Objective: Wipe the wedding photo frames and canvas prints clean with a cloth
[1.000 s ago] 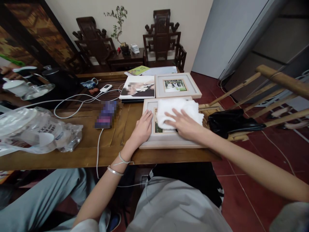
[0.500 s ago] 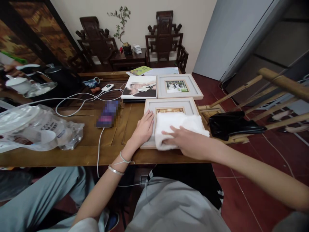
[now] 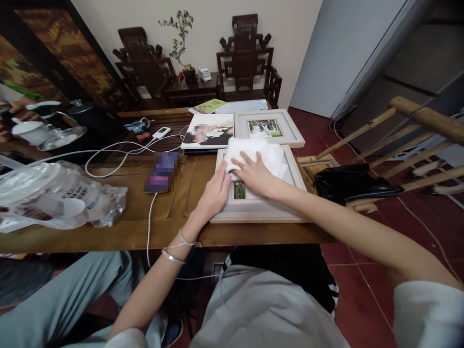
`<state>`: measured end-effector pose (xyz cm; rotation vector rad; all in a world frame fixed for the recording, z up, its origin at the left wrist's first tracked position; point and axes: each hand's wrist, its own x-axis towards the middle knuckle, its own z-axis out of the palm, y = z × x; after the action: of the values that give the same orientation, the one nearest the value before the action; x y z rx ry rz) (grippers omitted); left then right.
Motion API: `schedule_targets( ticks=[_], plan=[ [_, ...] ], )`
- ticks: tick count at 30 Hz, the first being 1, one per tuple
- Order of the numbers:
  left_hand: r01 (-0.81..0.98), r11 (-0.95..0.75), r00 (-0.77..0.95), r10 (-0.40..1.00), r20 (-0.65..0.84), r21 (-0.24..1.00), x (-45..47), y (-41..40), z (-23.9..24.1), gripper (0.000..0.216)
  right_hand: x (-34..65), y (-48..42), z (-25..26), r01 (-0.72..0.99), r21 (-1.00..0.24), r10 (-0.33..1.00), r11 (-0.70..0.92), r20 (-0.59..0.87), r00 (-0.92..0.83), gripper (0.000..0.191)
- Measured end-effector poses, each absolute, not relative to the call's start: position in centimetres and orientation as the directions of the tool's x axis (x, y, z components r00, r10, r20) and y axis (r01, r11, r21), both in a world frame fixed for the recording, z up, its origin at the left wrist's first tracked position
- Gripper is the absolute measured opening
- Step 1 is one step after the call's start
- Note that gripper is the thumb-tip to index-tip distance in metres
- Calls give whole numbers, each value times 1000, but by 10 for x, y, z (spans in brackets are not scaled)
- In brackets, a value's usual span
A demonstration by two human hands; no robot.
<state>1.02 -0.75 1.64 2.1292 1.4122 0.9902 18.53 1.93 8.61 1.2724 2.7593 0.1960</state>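
Note:
A white cloth (image 3: 276,157), folded and thick, lies over the upper part of the nearer picture frame (image 3: 268,214). My right hand (image 3: 255,176) presses on it from above, its fingers spread flat across the cloth. Most of the photo in this frame is covered; a green corner shows below the cloth. Along the frame's left edge rests my left hand (image 3: 214,193), fingers stretched out and touching the frame, nothing held. Just beyond lies a second pale picture frame (image 3: 290,126) with a photo in it. To its left is a photo panel (image 3: 210,131) on a dark stack.
A phone (image 3: 162,172) on a cable lies left of my hands on the wooden table (image 3: 145,237). Farther left are a plastic bag (image 3: 87,193), a kettle (image 3: 92,118) and a white cup (image 3: 31,130). A bamboo chair (image 3: 409,140) with a black bag stands right.
My right hand has slid the white cloth away from me, from the frame's lower part to its upper part. My left hand stays at the left edge.

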Motion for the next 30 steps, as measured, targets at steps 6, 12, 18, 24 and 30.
schedule_targets(
  ticks=[6,12,18,24,30],
  plan=[
    [617,-447,246,891,380,648,10,-9,20,73,176,21,87,740,138,749,658,-24,-662,54],
    [578,-463,278,886,371,672,7,-12,22,71,182,-58,93,665,105,673,739,-119,-730,55],
    [645,-437,309,900,309,627,9,-14,21,61,219,-79,105,620,99,626,778,-201,-753,57],
    [681,-459,318,887,334,571,12,-11,15,52,289,-81,110,660,211,691,721,-161,-704,47],
    [661,-456,286,888,361,596,12,-6,12,50,274,-78,112,601,171,624,781,-174,-762,52]
  ],
)
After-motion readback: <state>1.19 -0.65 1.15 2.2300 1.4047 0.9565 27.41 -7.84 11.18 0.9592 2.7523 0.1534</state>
